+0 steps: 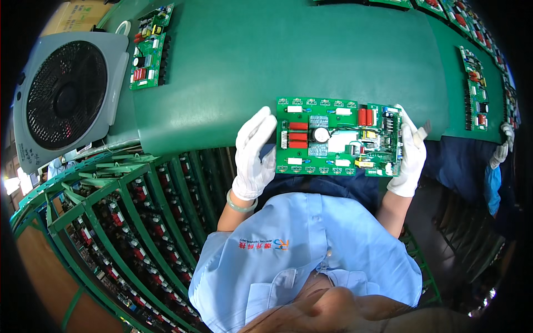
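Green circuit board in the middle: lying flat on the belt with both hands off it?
No, the green circuit board is gripped at its ends by the left hand and right hand, both in white gloves.

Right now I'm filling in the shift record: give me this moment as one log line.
left hand: grips circuit board left edge | right hand: grips right edge | board: at green belt near edge | rack: lower left

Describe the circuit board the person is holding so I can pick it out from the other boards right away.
Start at the wide green belt; at its near edge, a green circuit board is held between the left hand and the right hand, both in white gloves. Unlike the boards lying farther along the belt, it is the only one held in hands, with red blocks and a round black part.
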The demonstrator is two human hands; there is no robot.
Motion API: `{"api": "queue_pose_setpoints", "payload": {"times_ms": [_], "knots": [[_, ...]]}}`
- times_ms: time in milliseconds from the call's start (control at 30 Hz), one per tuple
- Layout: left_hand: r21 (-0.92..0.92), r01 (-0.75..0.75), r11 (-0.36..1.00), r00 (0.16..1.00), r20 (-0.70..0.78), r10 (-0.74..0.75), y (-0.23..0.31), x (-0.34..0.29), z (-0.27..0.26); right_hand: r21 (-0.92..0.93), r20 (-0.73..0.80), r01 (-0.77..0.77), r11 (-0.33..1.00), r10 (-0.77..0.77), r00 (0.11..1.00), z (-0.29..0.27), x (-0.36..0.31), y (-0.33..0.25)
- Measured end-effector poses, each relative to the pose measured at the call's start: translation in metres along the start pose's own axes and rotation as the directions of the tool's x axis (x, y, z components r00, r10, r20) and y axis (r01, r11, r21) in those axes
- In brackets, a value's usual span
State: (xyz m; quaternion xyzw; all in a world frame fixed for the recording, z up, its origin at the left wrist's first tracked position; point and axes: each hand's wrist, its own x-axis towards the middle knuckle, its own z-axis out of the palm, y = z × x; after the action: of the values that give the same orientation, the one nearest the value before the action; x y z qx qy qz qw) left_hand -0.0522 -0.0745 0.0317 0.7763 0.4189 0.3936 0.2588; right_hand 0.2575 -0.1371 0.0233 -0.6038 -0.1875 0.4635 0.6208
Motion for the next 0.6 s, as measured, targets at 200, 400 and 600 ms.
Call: {"api": "queue_pose_setpoints", "payload": {"times_ms": [200, 400, 600], "knots": [[-0.160, -0.131, 0.978, 0.954, 0.249, 0.169, 0.007, 0.045, 0.009, -0.030, 0.186, 0.389, 0.921, -0.378, 0.907, -0.002, 0.024, -0.016], [-0.560, 0.127, 0.819, 0.991, 0.108, -0.079, -0.014, 0.070, 0.031, 0.019, 0.040, 0.184, 0.983, -0.184, 0.982, 0.010, 0.024, -0.031], [-0.665, 0.163, 0.729, 0.984, 0.167, -0.068, -0.017, 0.068, 0.028, -0.490, 0.689, 0.777, 0.394, -0.371, 0.623, 0.022, -0.003, -0.038]]}}
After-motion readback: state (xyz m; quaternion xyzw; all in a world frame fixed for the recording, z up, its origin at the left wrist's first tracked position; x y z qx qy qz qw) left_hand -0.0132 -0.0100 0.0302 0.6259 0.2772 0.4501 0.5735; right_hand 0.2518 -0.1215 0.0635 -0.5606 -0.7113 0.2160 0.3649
